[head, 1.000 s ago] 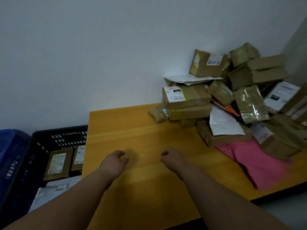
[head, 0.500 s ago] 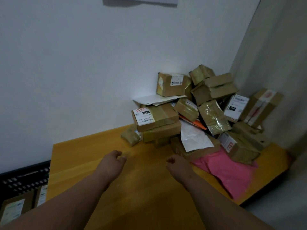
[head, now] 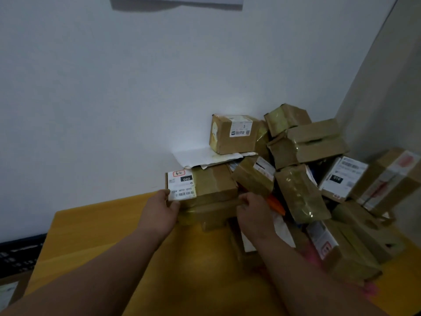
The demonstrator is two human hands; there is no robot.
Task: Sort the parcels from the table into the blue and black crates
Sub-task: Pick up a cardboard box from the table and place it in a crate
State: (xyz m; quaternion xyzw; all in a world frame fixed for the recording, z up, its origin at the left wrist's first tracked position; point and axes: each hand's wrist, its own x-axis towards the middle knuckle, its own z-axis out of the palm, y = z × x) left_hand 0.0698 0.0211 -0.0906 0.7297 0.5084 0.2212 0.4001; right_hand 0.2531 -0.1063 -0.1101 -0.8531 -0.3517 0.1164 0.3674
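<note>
A pile of brown cardboard parcels (head: 305,142) lies against the wall at the far right of the yellow table (head: 91,238). At the pile's left end sits a flat box with a white "090" label (head: 205,185), stacked on another flat brown box (head: 209,213). My left hand (head: 159,210) grips the labelled box at its left end, thumb on the label's edge. My right hand (head: 252,210) grips its right end with curled fingers. A corner of the black crate (head: 16,252) shows at the left edge. The blue crate is out of view.
A white envelope (head: 205,158) lies on the labelled box under a small brown box (head: 232,135). Taped parcels lean close to my right hand, with a pink mailer (head: 370,289) at the table's right edge. A grey wall closes in on the right.
Both hands moved forward from the bare tabletop to the pile and took hold of the two ends of the labelled box. The view swung right, away from the crates.
</note>
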